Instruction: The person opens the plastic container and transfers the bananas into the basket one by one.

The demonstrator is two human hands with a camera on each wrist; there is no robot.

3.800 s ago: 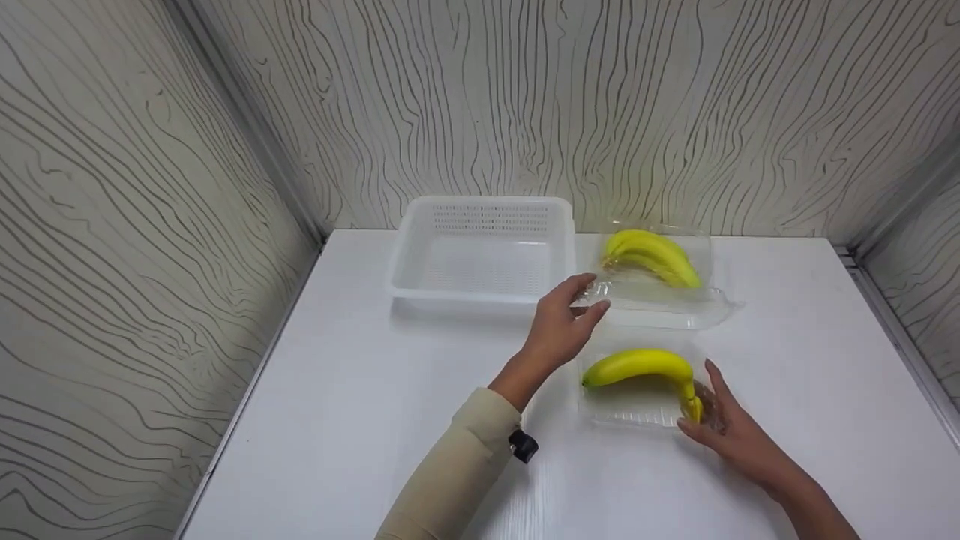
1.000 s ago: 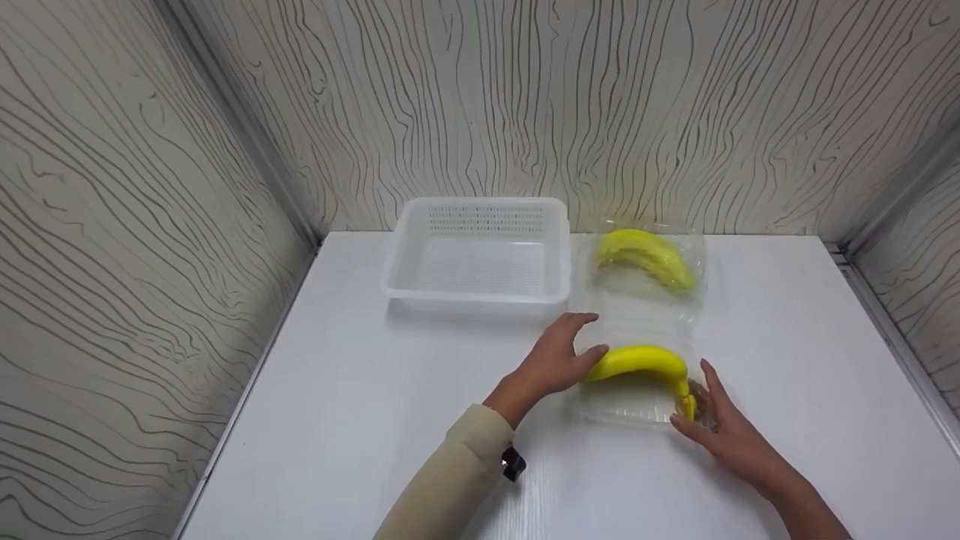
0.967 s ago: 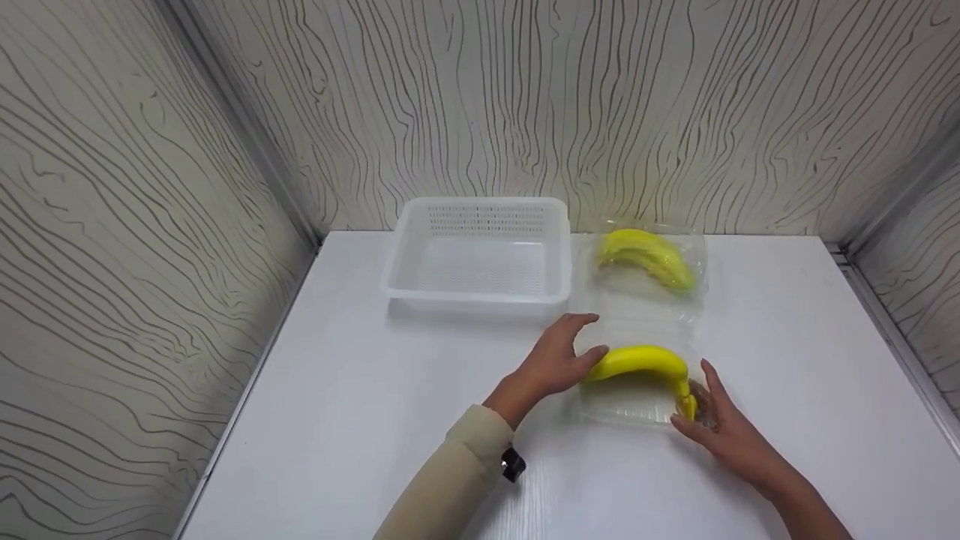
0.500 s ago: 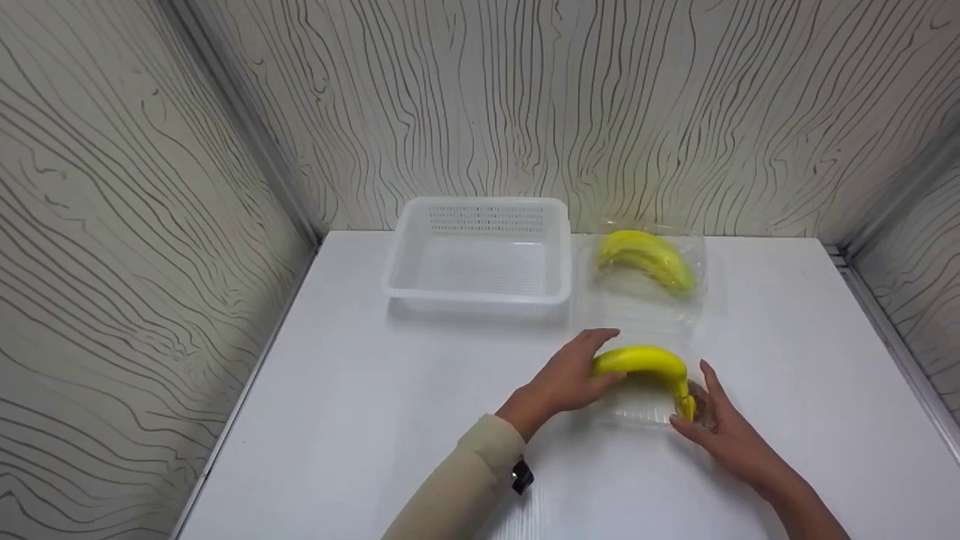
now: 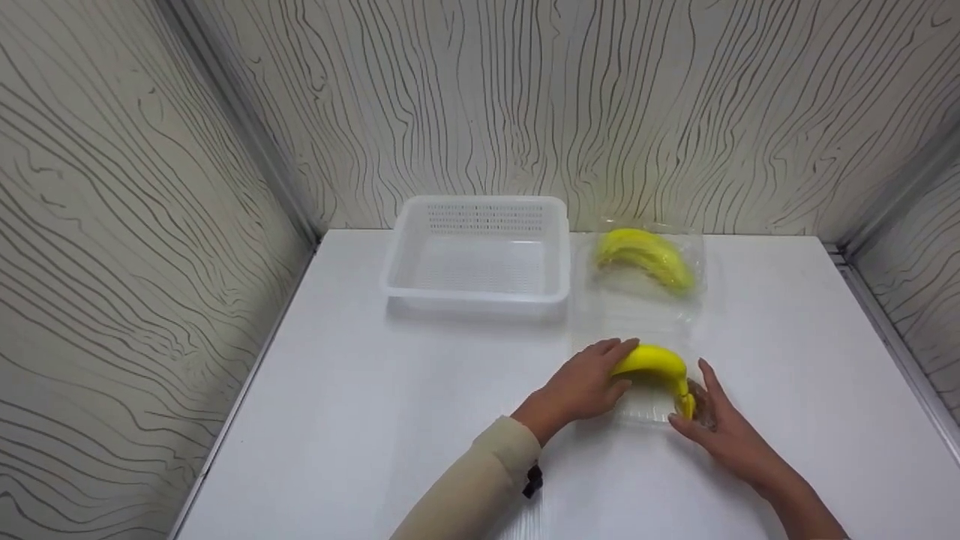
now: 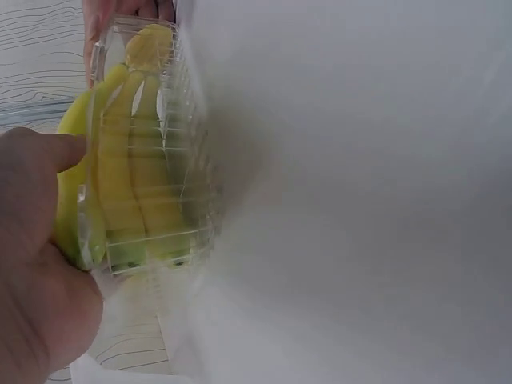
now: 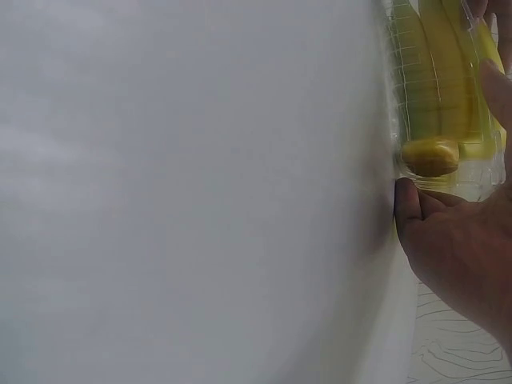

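A bunch of yellow bananas (image 5: pixel 658 360) lies in a clear plastic clamshell box (image 5: pixel 645 414) on the near right of the white table. My left hand (image 5: pixel 589 382) grips the bunch at its left end, thumb on the near side and fingers over the top. At the stem end, my right hand (image 5: pixel 731 431) holds the box's right side between thumb and fingers. Through the box wall, the left wrist view shows several bananas (image 6: pixel 128 168) joined at one stem. The right wrist view has the right hand's fingers (image 7: pixel 408 204) against the box end below the brown-tipped stem (image 7: pixel 432 156).
A white perforated basket (image 5: pixel 480 295) stands at the back, left of a second bunch of bananas (image 5: pixel 649 259) seen under clear plastic. More clear plastic (image 5: pixel 641 315) spans from it to the near box. Patterned walls (image 5: pixel 480 112) enclose the table (image 5: pixel 360 420).
The left hand has let go of the clear flap, which has gone down backward. It has moved down and right onto the bananas' left end. The right hand stays at the box.
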